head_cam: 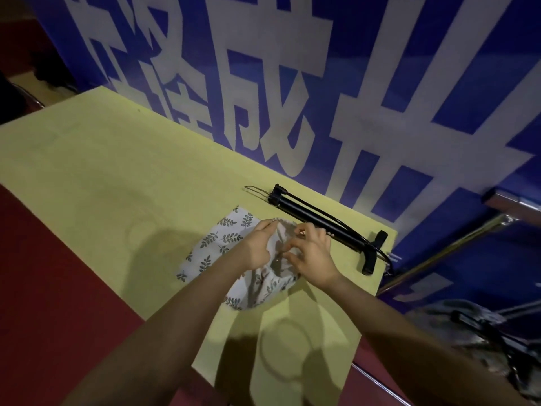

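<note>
I have both hands on the bag point(216, 244), a leaf-print cloth pouch lying on the desk point(117, 171) straight ahead of me. The left hand point(257, 244) grips a gathered fold of the cloth. The right hand point(310, 253) has its fingers curled in, pinching the rumpled edge just beside the left. I take that edge for the bag's mouth, though the creases hide whether it is open. The flat body of the bag trails away from the hands to the left and toward me.

What matters for the next move is the pump point(301, 215). It lies just beyond the hands, near the desk's back edge under the banner point(380, 83). Its long axis runs on a slant from far left to near right, with the handle at the right end. The right hand is the nearer one and almost touches the barrel, while the left is screened from it by the bag.

My judgement is that the left should keep the mouth spread while the right reaches over for the barrel. The mouth would have to turn to line up with that slanted axis.
</note>
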Available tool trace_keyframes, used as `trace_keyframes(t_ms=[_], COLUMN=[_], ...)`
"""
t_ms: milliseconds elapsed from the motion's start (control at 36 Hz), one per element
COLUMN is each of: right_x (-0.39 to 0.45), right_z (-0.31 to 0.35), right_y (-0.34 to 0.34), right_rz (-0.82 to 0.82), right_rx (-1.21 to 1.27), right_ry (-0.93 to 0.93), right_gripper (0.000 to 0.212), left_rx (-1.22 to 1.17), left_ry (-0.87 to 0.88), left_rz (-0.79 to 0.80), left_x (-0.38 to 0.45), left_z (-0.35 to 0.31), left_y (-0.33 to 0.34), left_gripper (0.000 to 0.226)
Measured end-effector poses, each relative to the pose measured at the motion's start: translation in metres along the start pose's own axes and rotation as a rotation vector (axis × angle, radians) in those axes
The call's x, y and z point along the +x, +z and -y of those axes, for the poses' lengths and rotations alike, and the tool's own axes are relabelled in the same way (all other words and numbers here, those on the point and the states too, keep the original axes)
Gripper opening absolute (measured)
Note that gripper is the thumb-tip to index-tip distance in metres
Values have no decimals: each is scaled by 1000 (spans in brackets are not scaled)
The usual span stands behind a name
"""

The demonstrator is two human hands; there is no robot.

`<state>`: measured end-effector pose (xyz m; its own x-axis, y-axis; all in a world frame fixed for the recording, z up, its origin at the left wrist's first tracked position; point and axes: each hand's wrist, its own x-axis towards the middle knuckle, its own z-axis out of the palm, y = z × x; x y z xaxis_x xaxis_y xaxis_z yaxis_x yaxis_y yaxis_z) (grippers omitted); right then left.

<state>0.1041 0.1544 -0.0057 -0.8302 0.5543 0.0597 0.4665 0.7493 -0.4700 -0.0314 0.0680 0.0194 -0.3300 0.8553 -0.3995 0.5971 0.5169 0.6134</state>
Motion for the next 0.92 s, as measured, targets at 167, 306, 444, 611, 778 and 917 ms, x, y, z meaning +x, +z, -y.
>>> trace_keyframes(t_ms=[167, 306, 444, 611, 778, 917], right_x=[13, 38, 62, 76, 84, 90], right_z=[8, -7, -39, -79, -90, -90], right_y=[-9, -18, -19, -10, 5, 12], right_rz=[-133, -178, 75, 282, 299, 328], right_rx=[128, 104, -75, -139, -393, -375], right_ry=[91, 281, 426, 454, 326, 332], right_gripper=[20, 29, 54, 77, 61, 44], left_rx=[-68, -89, -105, -21, 19, 22], left_ry=[4, -40, -72, -86, -68, -11], left_rz=[-48, -196, -302, -265, -207, -214], left_x=[-5, 2, 21, 49, 66, 70], left_z=[-2, -9, -18, -26, -18, -8], left_y=[-10, -20, -29, -31, -22, -19], left_gripper=[77, 69, 63, 61, 59, 60])
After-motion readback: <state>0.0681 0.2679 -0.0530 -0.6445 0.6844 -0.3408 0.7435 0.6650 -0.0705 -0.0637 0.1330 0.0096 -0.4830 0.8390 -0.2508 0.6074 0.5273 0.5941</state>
